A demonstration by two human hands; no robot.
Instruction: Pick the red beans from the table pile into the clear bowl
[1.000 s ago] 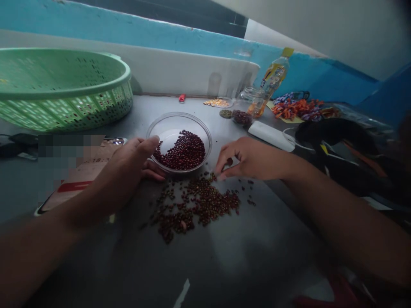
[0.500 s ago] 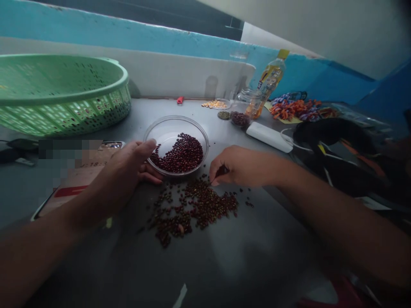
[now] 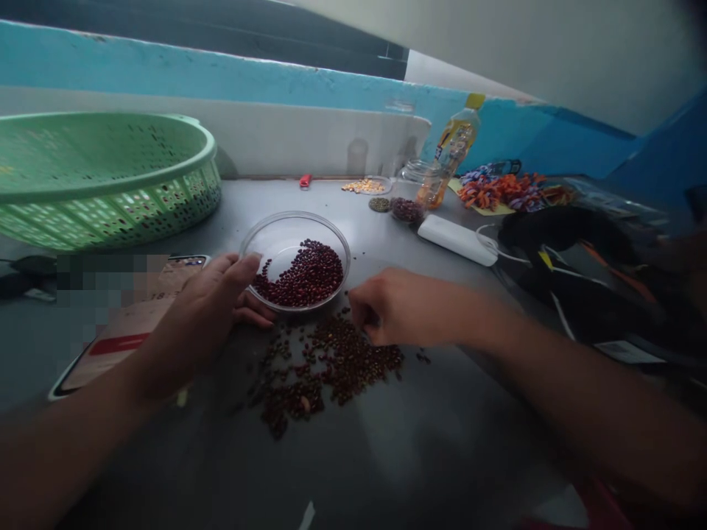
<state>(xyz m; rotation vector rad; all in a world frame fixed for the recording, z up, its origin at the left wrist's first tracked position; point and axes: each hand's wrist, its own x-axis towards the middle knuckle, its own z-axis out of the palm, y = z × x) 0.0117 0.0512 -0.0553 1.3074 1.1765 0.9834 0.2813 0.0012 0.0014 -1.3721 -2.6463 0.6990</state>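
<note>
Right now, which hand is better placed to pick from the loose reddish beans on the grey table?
Probably the right hand: it is at the beans, while the left hand holds the round clear bowl.

From head height, the camera looks forward and down at hands (image 3: 202, 316) (image 3: 406, 305).

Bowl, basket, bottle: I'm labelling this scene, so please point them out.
Bowl (image 3: 280, 254), head view: bare inside.
Basket (image 3: 118, 211), head view: outer wall.
Bottle (image 3: 456, 143), head view: middle of its body.

Likely a home, basket (image 3: 182, 195), drink bottle (image 3: 456, 141)
</note>
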